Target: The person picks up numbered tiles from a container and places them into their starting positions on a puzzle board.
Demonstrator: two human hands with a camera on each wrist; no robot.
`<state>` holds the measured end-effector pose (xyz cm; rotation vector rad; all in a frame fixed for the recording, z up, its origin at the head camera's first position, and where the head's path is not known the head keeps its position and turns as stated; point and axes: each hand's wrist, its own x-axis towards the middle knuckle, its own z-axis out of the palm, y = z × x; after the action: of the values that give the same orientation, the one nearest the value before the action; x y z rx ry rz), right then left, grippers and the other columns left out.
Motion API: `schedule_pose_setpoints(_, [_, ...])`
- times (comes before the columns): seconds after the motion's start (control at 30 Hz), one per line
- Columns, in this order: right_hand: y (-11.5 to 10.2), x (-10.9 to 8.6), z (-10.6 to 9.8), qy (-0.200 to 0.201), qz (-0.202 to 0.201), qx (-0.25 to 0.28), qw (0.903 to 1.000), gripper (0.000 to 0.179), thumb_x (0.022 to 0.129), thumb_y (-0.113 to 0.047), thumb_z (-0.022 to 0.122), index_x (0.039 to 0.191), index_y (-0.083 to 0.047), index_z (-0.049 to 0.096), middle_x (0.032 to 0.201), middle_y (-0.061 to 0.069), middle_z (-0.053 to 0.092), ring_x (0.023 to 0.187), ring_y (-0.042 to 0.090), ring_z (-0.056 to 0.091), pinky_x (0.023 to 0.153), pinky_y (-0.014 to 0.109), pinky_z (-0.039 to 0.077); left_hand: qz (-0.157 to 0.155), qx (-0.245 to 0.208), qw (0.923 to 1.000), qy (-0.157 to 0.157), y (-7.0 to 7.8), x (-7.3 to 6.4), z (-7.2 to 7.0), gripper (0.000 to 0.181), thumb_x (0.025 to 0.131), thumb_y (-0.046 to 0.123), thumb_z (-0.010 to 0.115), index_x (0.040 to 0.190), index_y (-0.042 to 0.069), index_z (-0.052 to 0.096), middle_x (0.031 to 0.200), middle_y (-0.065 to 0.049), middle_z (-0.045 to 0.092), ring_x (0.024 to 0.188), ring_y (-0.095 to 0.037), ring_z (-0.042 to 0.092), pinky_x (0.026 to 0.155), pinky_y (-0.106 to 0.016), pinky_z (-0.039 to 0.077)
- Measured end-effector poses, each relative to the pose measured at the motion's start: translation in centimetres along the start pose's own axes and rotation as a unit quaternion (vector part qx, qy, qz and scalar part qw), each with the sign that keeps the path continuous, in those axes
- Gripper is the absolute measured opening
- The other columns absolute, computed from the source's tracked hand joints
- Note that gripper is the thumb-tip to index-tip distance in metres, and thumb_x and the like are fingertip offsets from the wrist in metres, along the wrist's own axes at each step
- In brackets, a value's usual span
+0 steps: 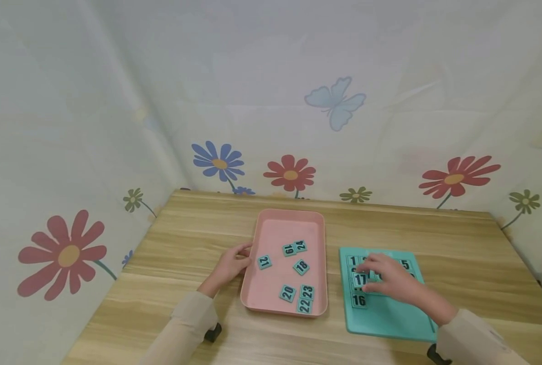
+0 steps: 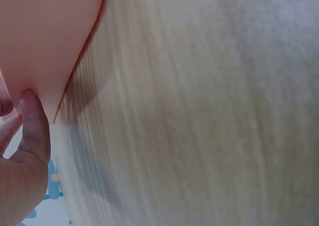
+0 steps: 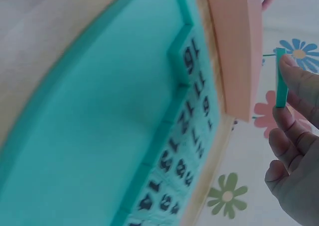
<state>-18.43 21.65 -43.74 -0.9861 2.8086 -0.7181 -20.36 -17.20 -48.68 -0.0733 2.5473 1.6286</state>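
My right hand (image 1: 389, 279) pinches a teal number tile marked 17 (image 1: 360, 279) between thumb and fingertips, above the left side of a teal board (image 1: 389, 322). From the right wrist view, the tile (image 3: 281, 79) is edge-on and raised off the board. Rows of numbered tiles fill the board's far part, partly hidden by my hand, and tile 16 (image 1: 359, 300) begins the nearest row at the left. My left hand (image 1: 230, 264) holds the left side of a pink tray (image 1: 290, 212), its thumb (image 2: 34, 116) against the outer wall and fingers at the rim.
Loose tiles lie in the tray: tile 21 (image 1: 264, 261), tile 18 (image 1: 301, 266), tile 20 (image 1: 287, 292) and several others. Tray and board stand side by side on a wooden table (image 1: 207, 223), with a flowered cloth (image 1: 380, 132) behind it.
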Motion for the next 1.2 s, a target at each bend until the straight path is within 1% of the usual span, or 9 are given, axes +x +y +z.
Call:
schedule_pose_setpoints(0.1, [0.5, -0.7, 0.3, -0.009, 0.015, -0.012, 0.9998, 0.029, 0.071, -0.026, 0.07, 0.098, -0.017, 0.063, 0.089, -0.011, 0.054, 0.084, 0.011, 0.051, 0.067, 0.024, 0.045, -0.003, 0.0, 1.0, -0.002, 0.0, 0.0, 0.0, 0.045, 0.081, -0.001, 0.053, 0.125, 0.004, 0.048, 0.101, -0.019, 0.056, 0.085, -0.026, 0.061, 0.062, -0.03, 0.057])
schedule_pose_setpoints(0.13, [0.7, -0.9, 0.4, -0.013, 0.021, -0.015, 0.9996, 0.029, 0.071, -0.026, 0.07, 0.098, -0.018, 0.063, 0.089, -0.011, 0.054, 0.084, 0.011, 0.051, 0.067, 0.024, 0.046, -0.002, 0.001, 1.0, -0.001, -0.4, 0.3, 0.1, 0.045, 0.08, 0.0, 0.054, 0.125, 0.005, 0.049, 0.1, -0.017, 0.056, 0.084, -0.024, 0.061, 0.061, -0.029, 0.056])
schedule_pose_setpoints(0.27, [1.1, -1.7, 0.9, -0.025, 0.037, -0.025, 0.9987, 0.03, 0.07, -0.025, 0.07, 0.098, -0.018, 0.063, 0.093, -0.01, 0.056, 0.087, 0.013, 0.053, 0.072, 0.03, 0.049, 0.002, 0.007, 1.0, -0.001, -0.4, 0.2, 0.2, 0.045, 0.08, 0.0, 0.054, 0.124, 0.005, 0.05, 0.099, -0.017, 0.056, 0.084, -0.024, 0.061, 0.061, -0.028, 0.056])
schedule_pose_setpoints(0.47, [1.6, -2.6, 2.0, -0.039, 0.066, -0.032, 0.9965, 0.03, 0.068, -0.025, 0.07, 0.097, -0.018, 0.064, 0.091, -0.01, 0.056, 0.088, 0.013, 0.053, 0.074, 0.032, 0.05, -0.001, 0.011, 0.9999, -0.001, -0.4, 0.2, 0.2, 0.045, 0.08, 0.001, 0.054, 0.124, 0.005, 0.049, 0.1, -0.017, 0.056, 0.085, -0.024, 0.061, 0.062, -0.028, 0.056])
schedule_pose_setpoints(0.5, [1.7, -2.7, 2.1, -0.038, 0.07, -0.032, 0.9963, 0.03, 0.068, -0.025, 0.07, 0.096, -0.017, 0.064, 0.091, -0.01, 0.056, 0.088, 0.013, 0.053, 0.075, 0.032, 0.05, -0.002, 0.01, 0.9999, -0.001, -0.4, 0.2, 0.2, 0.045, 0.08, 0.001, 0.054, 0.124, 0.005, 0.049, 0.1, -0.017, 0.056, 0.085, -0.024, 0.061, 0.062, -0.028, 0.056])
schedule_pose_setpoints(0.73, [2.0, -3.4, 2.9, -0.022, 0.054, -0.045, 0.9973, 0.029, 0.067, -0.026, 0.071, 0.093, -0.015, 0.064, 0.09, -0.006, 0.057, 0.084, 0.016, 0.055, 0.072, 0.035, 0.05, -0.002, 0.009, 1.0, -0.001, -0.5, 0.3, 0.2, 0.045, 0.079, 0.0, 0.053, 0.124, 0.006, 0.049, 0.101, -0.017, 0.056, 0.085, -0.023, 0.061, 0.061, -0.028, 0.056])
schedule_pose_setpoints(0.83, [2.0, -3.5, 3.2, -0.02, 0.064, -0.046, 0.9967, 0.029, 0.066, -0.026, 0.071, 0.092, -0.015, 0.064, 0.088, -0.008, 0.055, 0.083, 0.013, 0.054, 0.071, 0.033, 0.05, -0.002, 0.008, 1.0, -0.002, -0.5, 0.3, 0.1, 0.046, 0.08, 0.001, 0.053, 0.125, 0.006, 0.049, 0.103, -0.018, 0.055, 0.085, -0.023, 0.061, 0.061, -0.027, 0.056])
schedule_pose_setpoints(1.03, [2.1, -3.2, 3.8, -0.014, 0.103, -0.051, 0.9932, 0.028, 0.066, -0.027, 0.072, 0.091, -0.018, 0.065, 0.085, -0.011, 0.052, 0.081, 0.007, 0.051, 0.07, 0.027, 0.048, 0.004, -0.005, 1.0, -0.003, -0.5, 0.2, 0.0, 0.047, 0.08, 0.002, 0.053, 0.126, 0.006, 0.048, 0.104, -0.02, 0.054, 0.086, -0.024, 0.061, 0.062, -0.028, 0.056])
schedule_pose_setpoints(1.2, [2.0, -3.1, 4.1, -0.008, 0.122, -0.045, 0.9914, 0.03, 0.064, -0.026, 0.073, 0.092, -0.018, 0.065, 0.085, -0.01, 0.053, 0.081, 0.007, 0.051, 0.071, 0.028, 0.049, 0.004, -0.006, 1.0, -0.001, -0.4, 0.2, 0.0, 0.047, 0.08, 0.001, 0.053, 0.126, 0.007, 0.048, 0.103, -0.019, 0.054, 0.084, -0.023, 0.061, 0.061, -0.027, 0.056])
